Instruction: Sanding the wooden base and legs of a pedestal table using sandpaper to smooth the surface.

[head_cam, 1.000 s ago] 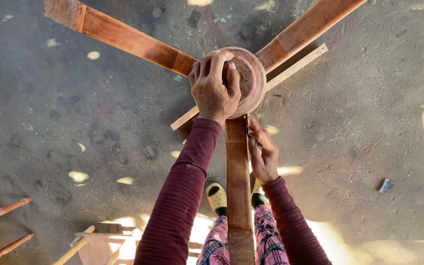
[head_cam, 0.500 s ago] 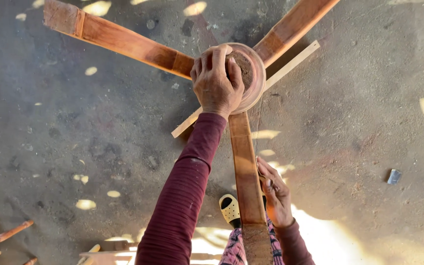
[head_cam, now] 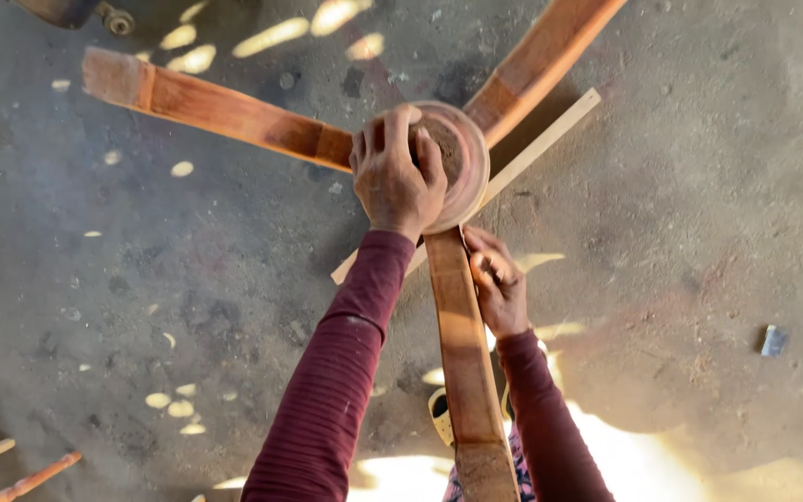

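A dusty concrete floor (head_cam: 141, 279) is lying below you. Your left hand (head_cam: 398, 177) is pressing down on the round wooden hub (head_cam: 457, 158), fingers curled over its top. Your right hand (head_cam: 496, 279) is gripping the near wooden leg (head_cam: 462, 363) just under the hub.

Dusty concrete floor (head_cam: 699, 232); thin wooden strip (head_cam: 550, 139) lying.

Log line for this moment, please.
left hand: pressing round wooden hub | right hand: gripping near leg | floor: dusty
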